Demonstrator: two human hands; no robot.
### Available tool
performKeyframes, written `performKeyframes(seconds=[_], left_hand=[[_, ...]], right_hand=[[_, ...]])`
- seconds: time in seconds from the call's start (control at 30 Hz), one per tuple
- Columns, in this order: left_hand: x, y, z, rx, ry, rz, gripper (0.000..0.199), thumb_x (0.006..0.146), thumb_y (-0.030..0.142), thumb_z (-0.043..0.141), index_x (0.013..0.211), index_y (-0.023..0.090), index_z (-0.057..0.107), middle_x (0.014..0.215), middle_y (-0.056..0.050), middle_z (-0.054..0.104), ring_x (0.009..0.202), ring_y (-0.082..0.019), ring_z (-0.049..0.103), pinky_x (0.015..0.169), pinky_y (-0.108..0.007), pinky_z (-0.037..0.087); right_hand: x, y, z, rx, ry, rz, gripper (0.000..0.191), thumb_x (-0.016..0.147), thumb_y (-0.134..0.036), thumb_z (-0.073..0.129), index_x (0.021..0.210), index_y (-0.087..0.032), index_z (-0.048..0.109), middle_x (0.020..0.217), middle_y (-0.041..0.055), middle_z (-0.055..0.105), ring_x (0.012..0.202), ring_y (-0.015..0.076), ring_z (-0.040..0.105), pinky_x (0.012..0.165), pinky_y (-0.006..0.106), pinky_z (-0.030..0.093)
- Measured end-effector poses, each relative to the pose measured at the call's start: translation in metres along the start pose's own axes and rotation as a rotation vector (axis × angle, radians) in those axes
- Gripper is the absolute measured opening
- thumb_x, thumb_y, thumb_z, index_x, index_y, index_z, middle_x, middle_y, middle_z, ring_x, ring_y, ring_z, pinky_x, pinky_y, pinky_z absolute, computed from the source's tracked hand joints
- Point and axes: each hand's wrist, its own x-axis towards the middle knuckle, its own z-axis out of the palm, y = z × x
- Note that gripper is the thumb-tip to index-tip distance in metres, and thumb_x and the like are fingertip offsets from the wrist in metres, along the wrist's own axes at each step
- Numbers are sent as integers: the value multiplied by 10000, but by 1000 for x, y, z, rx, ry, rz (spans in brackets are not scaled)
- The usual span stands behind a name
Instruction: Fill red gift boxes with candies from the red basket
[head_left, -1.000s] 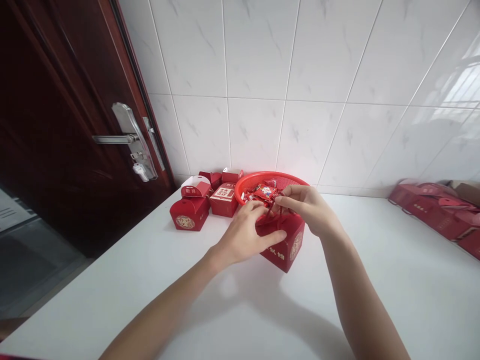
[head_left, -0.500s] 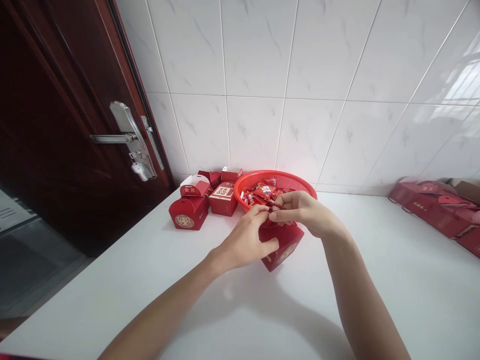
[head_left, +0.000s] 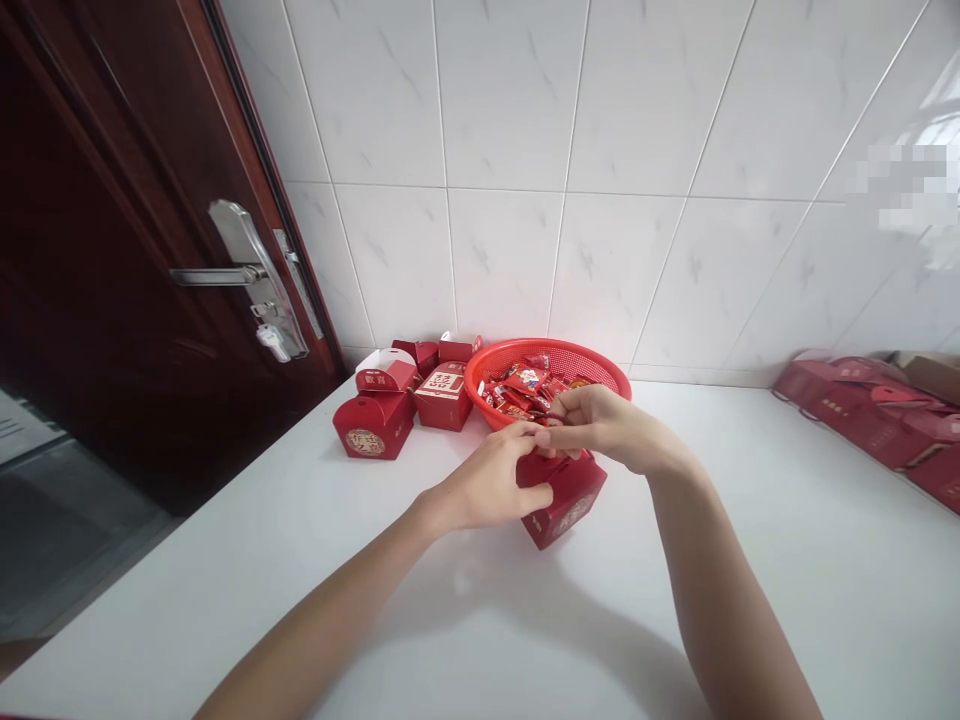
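Observation:
A small red gift box (head_left: 566, 500) with a gold round emblem is tilted on the white table in front of the basket. My left hand (head_left: 491, 480) grips its left side, thumb on the near face and fingers over the top. My right hand (head_left: 607, 430) is at the top of the box, thumb and fingers pinched together at its upper flaps. What lies between those fingertips is mostly hidden. Just behind both hands is a red plastic basket (head_left: 619, 372) holding wrapped red candies (head_left: 525, 380).
Several closed red gift boxes (head_left: 375, 425) stand left of the basket. More red boxes (head_left: 862, 415) are lined up by the wall at right. A tiled wall (head_left: 510, 250) bounds the white table (head_left: 787, 520) behind. The dark wooden door (head_left: 135, 150) is at left.
My hands stay on the gift box, which has tipped slightly and sits a little lower. My right fingers have shifted slightly at its top. The view has drifted a little.

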Motion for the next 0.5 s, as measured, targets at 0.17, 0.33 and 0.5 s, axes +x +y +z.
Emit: performKeyframes(seconds=[0.17, 0.33, 0.5], left_hand=[[2, 0, 0, -3, 4, 28, 291, 710, 200, 690, 999, 209, 724, 1271, -74, 647, 1167, -316, 620, 966, -413, 550], [4, -2, 0, -34, 30, 50, 337, 763, 248, 705, 1099, 220, 701, 1362, -91, 592, 1224, -309, 595, 1024, -429, 517], [9, -8, -2, -137, 151, 109, 509, 826, 413, 719, 1290, 250, 590, 1423, -89, 566, 1338, -284, 506, 1122, -436, 410]], right_hand=[[-3, -2, 2, -69, 67, 27, 273, 699, -255, 725, 621, -206, 467, 614, -41, 505, 607, 121, 488, 544, 260, 365], [-8, -5, 6, -291, 328, -27, 301, 684, -182, 632, 579, -225, 353, 579, -60, 391, 541, 98, 346, 491, 264, 270], [-15, -6, 2, -455, 491, -32, 243, 727, -199, 576, 611, -227, 365, 589, -49, 387, 559, 113, 327, 511, 278, 263]])
